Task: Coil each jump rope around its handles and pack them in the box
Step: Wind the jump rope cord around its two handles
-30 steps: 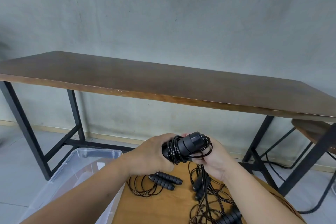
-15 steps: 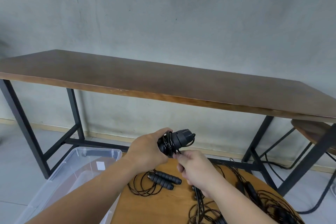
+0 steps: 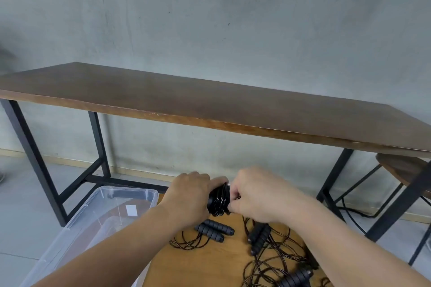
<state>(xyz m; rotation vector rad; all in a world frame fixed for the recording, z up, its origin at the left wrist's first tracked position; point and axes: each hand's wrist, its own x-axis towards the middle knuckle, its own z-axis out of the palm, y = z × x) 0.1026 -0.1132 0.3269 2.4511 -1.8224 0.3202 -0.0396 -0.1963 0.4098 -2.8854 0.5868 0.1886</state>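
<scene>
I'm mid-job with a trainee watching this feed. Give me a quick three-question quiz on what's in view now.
1. True or false: both the left hand and the right hand grip the coiled jump rope.
2. Which side of the round wooden table is the clear plastic box on? A) left B) right C) behind it
3. Fill in: the loose jump ropes not yet coiled lie on the ____.

Key: 1 true; 2 A; 3 round wooden table.
</scene>
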